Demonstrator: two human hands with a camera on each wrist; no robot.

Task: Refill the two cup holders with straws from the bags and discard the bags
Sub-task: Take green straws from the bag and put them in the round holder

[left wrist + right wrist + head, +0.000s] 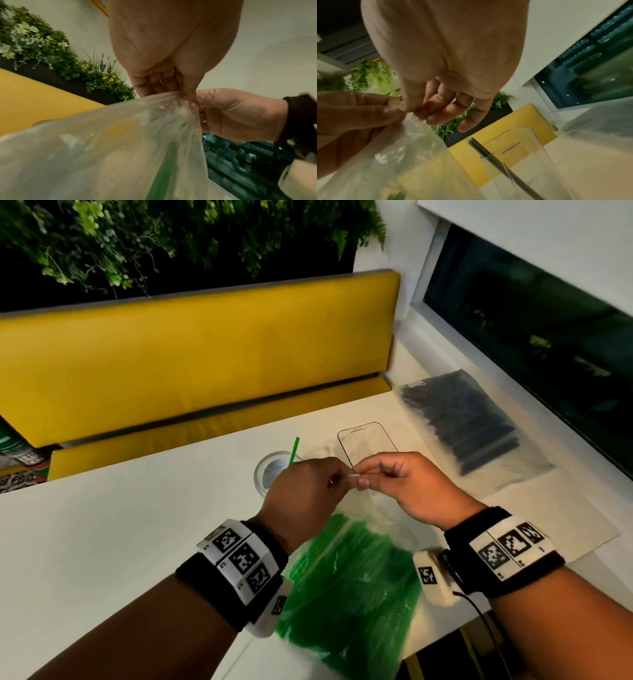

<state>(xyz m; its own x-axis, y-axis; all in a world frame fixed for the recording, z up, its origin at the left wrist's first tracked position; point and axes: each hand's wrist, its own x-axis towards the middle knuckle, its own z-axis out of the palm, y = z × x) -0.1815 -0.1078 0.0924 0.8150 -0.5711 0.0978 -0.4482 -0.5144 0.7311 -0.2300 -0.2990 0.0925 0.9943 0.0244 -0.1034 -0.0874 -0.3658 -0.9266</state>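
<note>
Both hands met over the middle of the white tabletop (pixel 120 535), just above the clear bag of green straws (pixel 352 583). The left hand (pixel 301 494) had its fingers curled, thumb and fingertips pinching the top edge of the bag; the right hand (pixel 407 487) did the same from the 3 o'clock side, its thumb and first fingers closed on the same bunched plastic, the other fingers loosely bent. The two grips touched at the bag's mouth. In the left wrist view the film (pixel 120 142) stretched down from the pinch, with green showing through it lower down. The bag's lower part hung down past the near tabletop edge, toward 6 o'clock.

At 11 o'clock from the hands stood a round clear cup holder (pixel 274 470) with a single green straw (pixel 293 451) leaning in it. Just beyond the hands, at 12 o'clock, stood a clear rectangular holder (pixel 368 440); the right wrist view showed one dark straw (pixel 489 155) slanted inside it. Whether the bag's mouth was open or sealed could not be told.

Well off at 2 o'clock, a second clear bag of black straws (pixel 469 422) lay flat on the tabletop near the window (pixel 534 330). A yellow bench back (pixel 191 350) ran along the far side, with green foliage (pixel 154 237) above it.
</note>
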